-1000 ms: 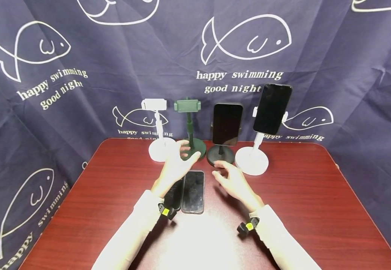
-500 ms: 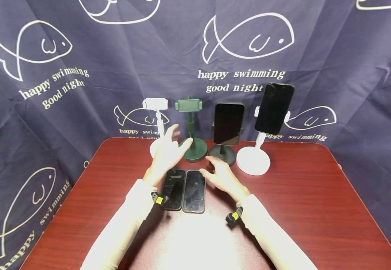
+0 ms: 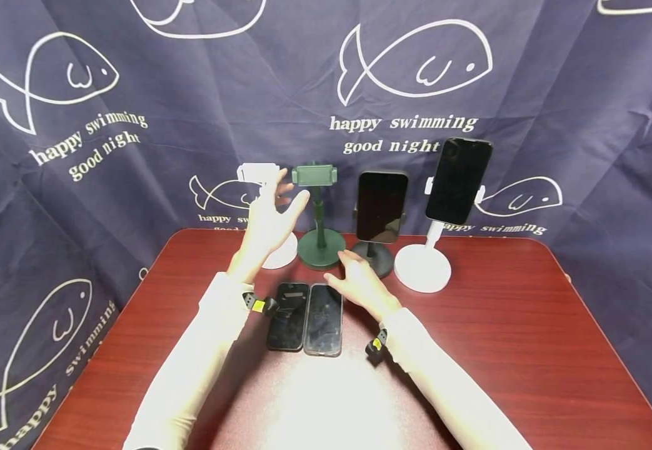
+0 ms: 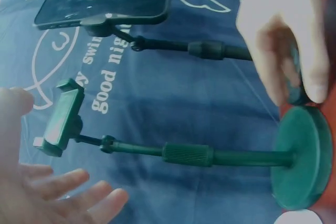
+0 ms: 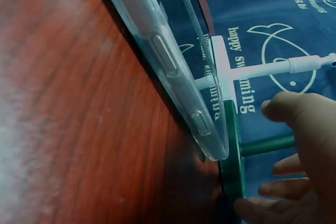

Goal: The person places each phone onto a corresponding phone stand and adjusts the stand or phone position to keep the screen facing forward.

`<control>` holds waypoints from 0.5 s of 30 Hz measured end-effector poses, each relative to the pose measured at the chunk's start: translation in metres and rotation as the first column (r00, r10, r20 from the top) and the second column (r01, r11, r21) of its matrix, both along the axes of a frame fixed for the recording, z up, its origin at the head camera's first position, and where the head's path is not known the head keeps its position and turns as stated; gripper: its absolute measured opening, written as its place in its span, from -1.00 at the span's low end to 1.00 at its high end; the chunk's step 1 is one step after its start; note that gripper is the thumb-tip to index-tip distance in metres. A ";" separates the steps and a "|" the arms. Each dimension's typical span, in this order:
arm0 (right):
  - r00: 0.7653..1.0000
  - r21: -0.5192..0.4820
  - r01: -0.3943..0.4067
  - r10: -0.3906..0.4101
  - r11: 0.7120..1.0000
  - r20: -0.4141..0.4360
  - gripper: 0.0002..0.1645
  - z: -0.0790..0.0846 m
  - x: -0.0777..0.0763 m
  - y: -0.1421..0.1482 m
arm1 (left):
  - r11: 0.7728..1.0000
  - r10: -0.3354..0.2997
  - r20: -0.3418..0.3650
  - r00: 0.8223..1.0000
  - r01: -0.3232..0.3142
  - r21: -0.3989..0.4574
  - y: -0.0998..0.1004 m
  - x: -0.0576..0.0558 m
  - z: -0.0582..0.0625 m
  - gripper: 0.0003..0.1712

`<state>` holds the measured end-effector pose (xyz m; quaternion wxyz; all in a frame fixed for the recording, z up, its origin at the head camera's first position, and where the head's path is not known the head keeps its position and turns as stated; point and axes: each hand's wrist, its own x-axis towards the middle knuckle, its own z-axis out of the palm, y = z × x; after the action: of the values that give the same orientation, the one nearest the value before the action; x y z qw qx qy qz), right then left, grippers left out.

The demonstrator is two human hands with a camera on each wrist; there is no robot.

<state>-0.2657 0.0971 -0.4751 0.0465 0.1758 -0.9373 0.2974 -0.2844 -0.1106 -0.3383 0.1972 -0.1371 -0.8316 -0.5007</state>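
Note:
In the head view my left hand (image 3: 268,226) is raised in front of the white phone stand (image 3: 280,253), thumb and fingers spread and holding nothing. Its fingers lie just left of the green phone stand's clamp (image 3: 314,175); the left wrist view shows that clamp (image 4: 62,121) between thumb and fingers, apart from them. Lower down, my right hand (image 3: 361,286) is held over the table with relaxed fingers, close to the green round base (image 3: 322,250). It grips nothing. Below the hands lie two phones side by side, a dark one (image 3: 289,319) and one in a clear case (image 3: 324,322).
At the right, a black stand (image 3: 372,257) bears an upright phone (image 3: 382,206). Beside it a taller white stand (image 3: 422,269) carries a tilted phone (image 3: 458,181). The stands line the back of the red-brown table (image 3: 517,331), before a dark patterned curtain (image 3: 280,81).
My left hand has risen from the stand bases to clamp height and shifted slightly left. My right hand has moved left, from the black base toward the green base.

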 end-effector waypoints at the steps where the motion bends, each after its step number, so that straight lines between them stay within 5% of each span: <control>1: 1.000 0.015 0.003 -0.003 1.000 0.004 -0.13 0.000 -0.002 -0.002 | 1.000 -0.007 -0.010 1.000 0.007 0.002 0.000 -0.001 0.002 -0.22; 15: 0.999 0.195 -0.020 0.028 0.981 -0.036 -0.48 -0.003 -0.007 -0.018 | 0.998 -0.040 -0.074 0.996 0.043 0.040 0.002 -0.011 0.005 -0.52</control>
<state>-0.2729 0.0793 -0.4777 0.0434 0.1966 -0.9586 0.2013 -0.2950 -0.1085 -0.3332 0.2196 -0.1684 -0.8102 -0.5166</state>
